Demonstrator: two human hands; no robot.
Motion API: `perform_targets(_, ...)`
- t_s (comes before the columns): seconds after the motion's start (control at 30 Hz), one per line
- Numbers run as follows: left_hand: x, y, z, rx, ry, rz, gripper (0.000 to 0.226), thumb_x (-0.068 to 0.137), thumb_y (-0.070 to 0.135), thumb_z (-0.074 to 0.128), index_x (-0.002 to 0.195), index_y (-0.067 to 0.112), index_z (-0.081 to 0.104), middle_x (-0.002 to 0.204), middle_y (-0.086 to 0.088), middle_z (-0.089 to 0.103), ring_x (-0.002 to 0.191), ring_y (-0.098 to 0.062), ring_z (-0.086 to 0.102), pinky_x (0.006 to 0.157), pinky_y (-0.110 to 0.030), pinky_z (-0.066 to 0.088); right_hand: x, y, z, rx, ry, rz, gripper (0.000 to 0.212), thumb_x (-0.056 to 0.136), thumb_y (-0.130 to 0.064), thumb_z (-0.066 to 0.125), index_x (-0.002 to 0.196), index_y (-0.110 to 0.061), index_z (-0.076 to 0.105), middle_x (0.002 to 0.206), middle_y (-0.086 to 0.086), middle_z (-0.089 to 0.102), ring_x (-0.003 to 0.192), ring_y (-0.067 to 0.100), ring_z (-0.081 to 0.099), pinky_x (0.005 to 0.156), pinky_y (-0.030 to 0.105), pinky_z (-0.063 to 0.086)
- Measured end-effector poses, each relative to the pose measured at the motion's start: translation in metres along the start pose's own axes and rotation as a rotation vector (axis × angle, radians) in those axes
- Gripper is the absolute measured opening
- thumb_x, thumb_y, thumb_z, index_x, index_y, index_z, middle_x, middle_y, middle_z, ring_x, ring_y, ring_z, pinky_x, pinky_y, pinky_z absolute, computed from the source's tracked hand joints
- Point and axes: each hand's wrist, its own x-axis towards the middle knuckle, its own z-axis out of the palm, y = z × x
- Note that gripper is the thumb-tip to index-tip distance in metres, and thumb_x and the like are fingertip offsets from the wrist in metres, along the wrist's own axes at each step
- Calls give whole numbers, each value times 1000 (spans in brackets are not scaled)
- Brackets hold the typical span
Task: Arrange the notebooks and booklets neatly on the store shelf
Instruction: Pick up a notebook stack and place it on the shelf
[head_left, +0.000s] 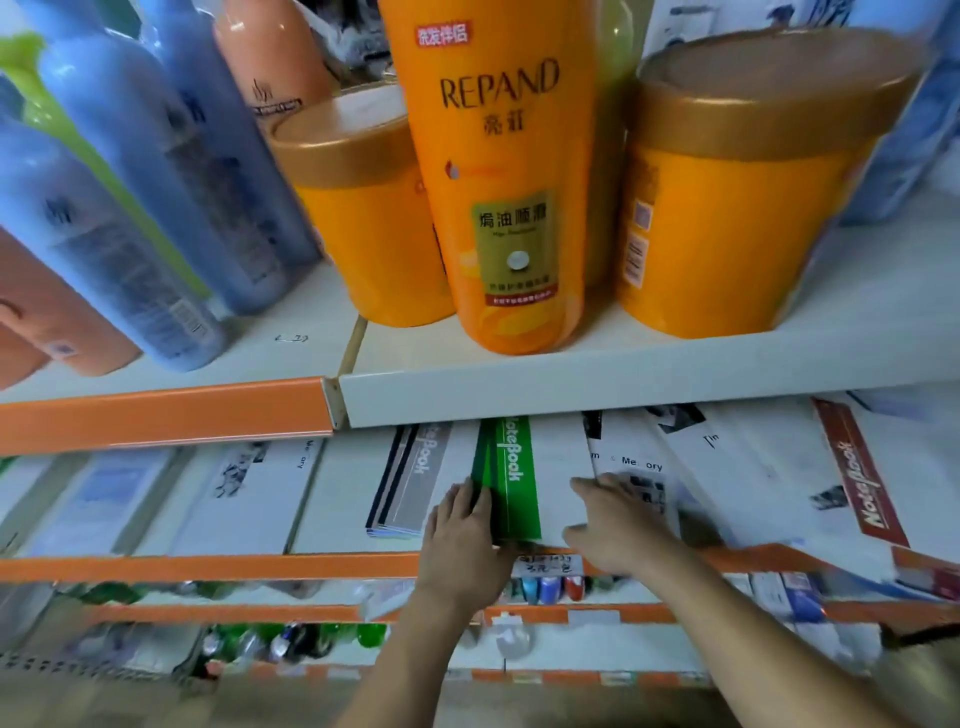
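— Which way does the green notebook (511, 478) lie?

— Flat on the shelf (208, 566), with its long axis running from the orange front edge back under the board above. Its near end is at that front edge, about midway along.

— And the hands?

— The left hand (467, 540) has straight fingers laid against the notebook's left side. I cannot tell if the thumb hooks under it. The right hand (618, 525) lies palm down with its fingers spread loosely. It rests on the white cover and touches the Memory booklet (639, 467) just beside it, gripping nothing.

— How does the notebook look?

— White cover, with a green strip lettered "NoteBook" along its length and darker green edges stacked beneath. A grey-striped notebook (410, 478) lies to its left. A red-striped notebook (857, 467) lies tilted toward the right end.
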Motion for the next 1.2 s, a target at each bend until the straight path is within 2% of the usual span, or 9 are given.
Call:
perform_targets(0.2, 0, 20, 2, -118, 10, -83, 70, 96, 44, 56, 156, 18, 29, 165, -5, 22, 152, -28, 15, 123, -41, 20, -1, 2, -1, 11, 1, -31, 64, 92, -35, 59, 149, -18, 36, 150, 9, 36, 141, 30, 30, 110, 44, 37)
perform_targets(0.33, 1, 31, -5, -219, 41, -123, 47, 93, 34, 56, 138, 21, 49, 140, 1, 51, 131, -30, 37, 106, -39, 36, -1, 1, -2, 43, 7, -37, 60, 92, -34, 60, 146, -16, 41, 149, 10, 38, 140, 31, 33, 111, 44, 37)
perform_targets(0.5, 2, 37, -2, -227, 18, -131, 39, 92, 33, 53, 130, 26, 51, 128, 3, 56, 114, -27, 44, 96, -40, 43, -2, -4, -2, 106, -11, -18, 58, 89, -31, 60, 142, -12, 46, 143, 13, 43, 135, 32, 41, 107, 45, 43)
perform_targets(0.7, -1, 46, -6, -311, 43, -162, 55, 94, 32, 56, 146, 22, 41, 134, -4, 51, 122, -28, 40, 101, -40, 42, -1, -5, -3, 369, 88, 40, 60, 88, -34, 62, 144, -18, 46, 129, 8, 60, 104, 19, 63, 87, 34, 54)
perform_targets(0.83, 2, 49, -7, -441, 84, -166, 55, 92, 27, 59, 144, 22, 42, 123, -3, 51, 113, -25, 48, 95, -45, 49, -2, 1, -9, 520, 127, 129, 58, 91, -33, 61, 144, -18, 44, 112, 1, 65, 77, 9, 64, 65, 27, 48)
perform_targets(0.97, 2, 55, -8, -703, 110, -214, 56, 95, 19, 61, 147, 17, 40, 130, -3, 46, 88, -19, 64, 74, -29, 54, -5, 8, -16, 583, 193, 221, 21, 91, -28, 57, 103, -22, 41, 86, 2, 53, 69, 15, 55, 57, 26, 38)
perform_targets(1.07, 4, 56, -11, -922, 143, -270, 31, 98, 9, 59, 129, 7, 55, 115, -10, 61, 76, -12, 64, 52, -16, 49, -6, 14, -15, 713, 232, 252, 28, 87, -20, 59, 69, -18, 38, 57, -5, 37, 54, 16, 37, 59, 29, 31)
perform_targets(1.13, 6, 53, -13, -1048, 122, -289, 29, 98, 5, 61, 126, 4, 57, 115, -11, 64, 86, -15, 68, 57, -18, 56, -9, 16, -16, 784, 229, 248, 37, 86, -14, 60, 60, -20, 33, 45, -11, 28, 45, 12, 30, 53, 24, 28)
perform_targets(1.2, 8, 49, -11, -1106, 109, -288, 37, 96, 6, 65, 132, 6, 57, 119, -11, 65, 99, -23, 69, 74, -33, 63, -12, 19, -19, 819, 230, 258, 32, 88, -8, 59, 61, -16, 45, 45, -7, 40, 42, 10, 39, 44, 21, 34)
